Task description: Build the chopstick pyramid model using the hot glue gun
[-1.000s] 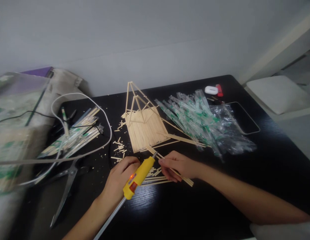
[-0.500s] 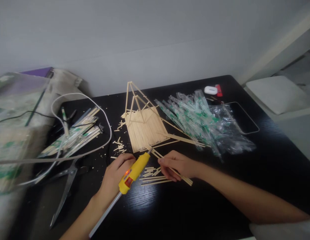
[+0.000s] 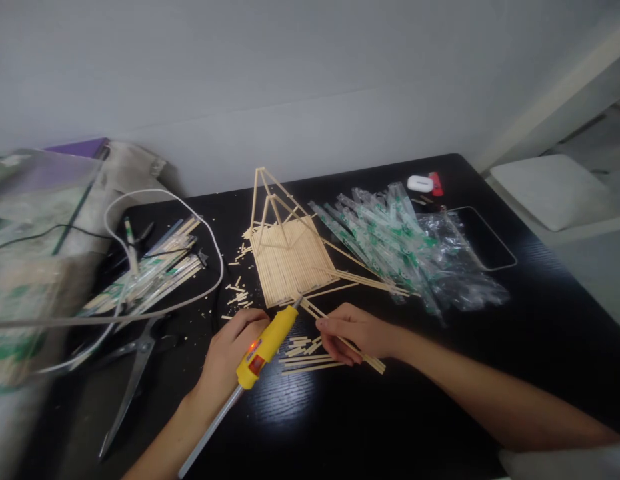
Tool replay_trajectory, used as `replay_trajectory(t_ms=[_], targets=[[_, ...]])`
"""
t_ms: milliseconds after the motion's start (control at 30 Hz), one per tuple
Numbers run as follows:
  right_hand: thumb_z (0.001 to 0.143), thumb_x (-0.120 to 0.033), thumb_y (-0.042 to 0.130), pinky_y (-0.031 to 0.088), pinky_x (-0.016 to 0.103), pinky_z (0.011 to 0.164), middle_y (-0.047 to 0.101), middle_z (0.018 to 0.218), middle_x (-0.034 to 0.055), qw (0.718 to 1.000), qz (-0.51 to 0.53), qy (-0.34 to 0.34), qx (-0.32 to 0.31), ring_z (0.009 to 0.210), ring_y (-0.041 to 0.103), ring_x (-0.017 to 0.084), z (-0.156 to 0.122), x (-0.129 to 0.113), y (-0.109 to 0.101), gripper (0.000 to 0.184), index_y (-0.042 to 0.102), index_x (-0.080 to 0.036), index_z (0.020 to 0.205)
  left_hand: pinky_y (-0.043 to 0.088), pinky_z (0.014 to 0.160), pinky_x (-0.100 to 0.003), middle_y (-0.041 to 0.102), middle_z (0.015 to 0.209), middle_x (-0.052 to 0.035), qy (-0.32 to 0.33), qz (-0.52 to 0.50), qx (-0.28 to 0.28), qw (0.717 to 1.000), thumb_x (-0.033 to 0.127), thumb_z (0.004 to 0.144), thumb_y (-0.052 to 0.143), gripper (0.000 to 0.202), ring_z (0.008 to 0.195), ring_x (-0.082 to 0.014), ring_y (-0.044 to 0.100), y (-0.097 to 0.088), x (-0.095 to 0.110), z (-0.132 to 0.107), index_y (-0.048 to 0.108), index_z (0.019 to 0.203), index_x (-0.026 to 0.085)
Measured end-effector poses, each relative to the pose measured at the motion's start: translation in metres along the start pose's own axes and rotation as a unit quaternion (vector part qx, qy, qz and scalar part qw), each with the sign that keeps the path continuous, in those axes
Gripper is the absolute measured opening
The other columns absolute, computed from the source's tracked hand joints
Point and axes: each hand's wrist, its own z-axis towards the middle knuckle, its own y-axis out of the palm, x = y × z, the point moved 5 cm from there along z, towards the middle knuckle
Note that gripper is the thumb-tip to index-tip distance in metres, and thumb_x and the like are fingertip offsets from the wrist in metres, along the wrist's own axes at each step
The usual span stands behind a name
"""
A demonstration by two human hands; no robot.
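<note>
In front of the stick panel [image 3: 290, 270], on its left side, the left hand [image 3: 235, 350] is curled around the glue gun [image 3: 269, 343], though its grip is partly hidden. The right hand [image 3: 357, 330], in front of the panel on its right side, pinches thin sticks [image 3: 375, 363]. Since one second ago, the nozzle [image 3: 298, 301] has moved nearer to the panel, so it seems to meet the sticks' far ends

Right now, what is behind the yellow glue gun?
The left hand and part of the black table show behind the glue gun; the fingertips and their grip are covered.
</note>
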Motion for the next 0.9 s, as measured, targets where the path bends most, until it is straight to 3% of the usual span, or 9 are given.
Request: replay_trajectory(t_ms=[300, 633, 900], targets=[[0.1, -0.061, 0.056, 0.029, 0.019, 0.037, 0.05, 0.041, -0.0043, 1.0, -0.01, 0.01, 0.003, 0.033, 0.041, 0.007, 0.0, 0.001, 0.0, 0.06, 0.063, -0.016, 0.061, 0.058, 0.082, -0.03, 0.075, 0.11, -0.0079, -0.037, -0.011, 0.029, 0.999, 0.029, 0.101, 0.056, 0.022, 0.097, -0.0208, 0.072, -0.002, 0.001, 0.0, 0.077, 0.103, 0.021], [0.101, -0.06, 0.053, 0.03, 0.019, 0.037, 0.051, 0.041, -0.004, 1.0, -0.026, 0.008, 0.004, 0.034, 0.042, 0.007, -0.001, 0.002, 0.0, 0.06, 0.063, -0.016, 0.062, 0.06, 0.077, -0.027, 0.078, 0.109, -0.0051, -0.04, -0.017, -0.038, 0.998, 0.028, 0.102, 0.052, 0.027, 0.094, -0.02, 0.074, 0.008, -0.007, -0.002, 0.078, 0.103, 0.025], [0.1, -0.062, 0.056, 0.029, 0.02, 0.036, 0.052, 0.043, -0.0042, 1.0, -0.01, 0.001, 0.001, 0.034, 0.042, 0.007, 0.0, 0.002, 0.0, 0.06, 0.063, -0.016, 0.063, 0.059, 0.079, -0.029, 0.076, 0.113, -0.005, -0.017, -0.007, -0.011, 1.0, 0.03, 0.103, 0.05, 0.027, 0.098, -0.0215, 0.074, 0.007, -0.007, -0.005, 0.077, 0.107, 0.026]])
